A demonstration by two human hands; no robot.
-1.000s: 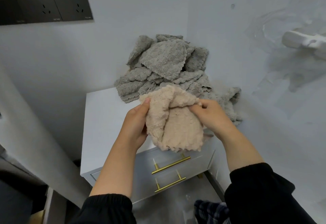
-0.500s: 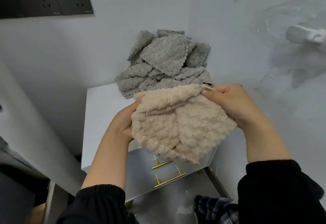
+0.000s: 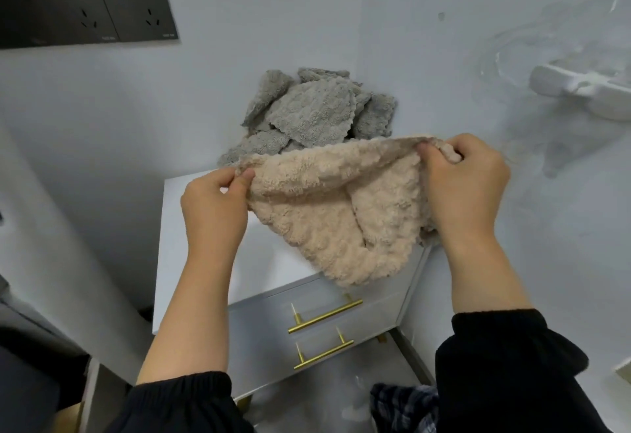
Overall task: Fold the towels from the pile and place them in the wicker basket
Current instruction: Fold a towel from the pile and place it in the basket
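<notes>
- Two hands pinch the beige towel (image 3: 327, 214): your left hand (image 3: 213, 207) and right hand (image 3: 464, 187) grip its top corners, above the cabinet (image 3: 191, 262).
- It looks soft, light and floppy; keep hold of the corners.

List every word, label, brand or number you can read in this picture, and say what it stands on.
Right-hand black socket: small pale print at its lower right corner, too small and blurred to read.
Black socket beside it: the same kind of print, also unreadable.
Nothing else in view shows any writing.
</notes>
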